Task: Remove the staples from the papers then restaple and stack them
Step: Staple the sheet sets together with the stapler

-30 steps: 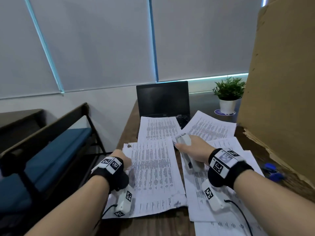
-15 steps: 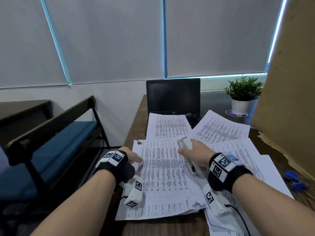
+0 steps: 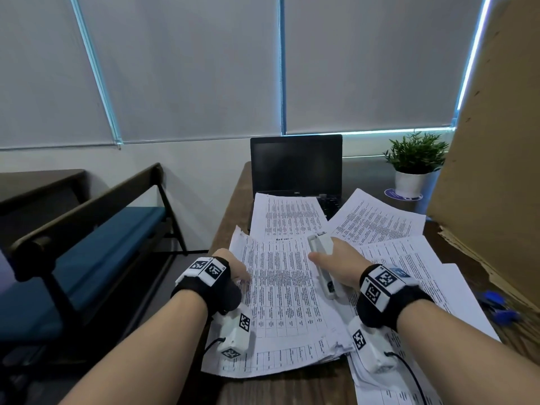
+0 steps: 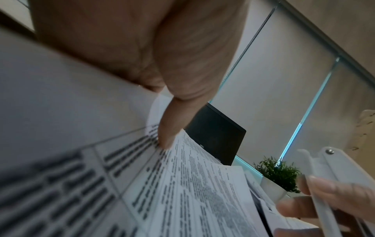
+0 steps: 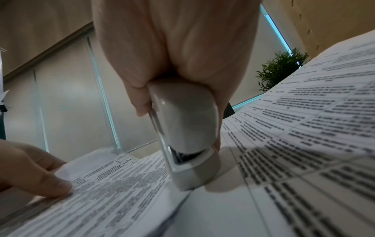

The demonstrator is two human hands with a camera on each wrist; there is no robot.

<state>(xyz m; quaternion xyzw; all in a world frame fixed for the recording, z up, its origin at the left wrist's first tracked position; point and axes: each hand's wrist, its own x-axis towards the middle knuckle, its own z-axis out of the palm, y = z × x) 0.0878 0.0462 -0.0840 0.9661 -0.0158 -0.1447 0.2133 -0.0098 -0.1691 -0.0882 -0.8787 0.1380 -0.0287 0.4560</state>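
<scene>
A printed paper stack [image 3: 280, 302] lies on the brown desk in front of me. My left hand [image 3: 233, 267] holds its left edge, the thumb [image 4: 172, 125] pressed on the top sheet; the fingers under the edge are hidden. The stack's far left corner curls upward. My right hand [image 3: 336, 267] grips a white stapler [image 3: 321, 264] that rests along the stack's right edge, nose pointing away from me. Seen from the right wrist, the stapler [image 5: 188, 136] has its rear end on the paper [image 5: 284, 144], while the left hand [image 5: 30, 173] is at the far side.
More printed sheets [image 3: 380, 217] fan out behind and to the right. An open black laptop [image 3: 295, 165] stands at the back, a potted plant [image 3: 415, 162] beside it. A tall cardboard sheet [image 3: 496, 141] walls the right side, small blue objects [image 3: 499, 305] below it. A blue bench [image 3: 87, 244] stands left.
The left hand slid forward along the stack's left edge and the stack's far left corner lifted. The right hand kept its grip on the stapler, now against the stack's right edge.
</scene>
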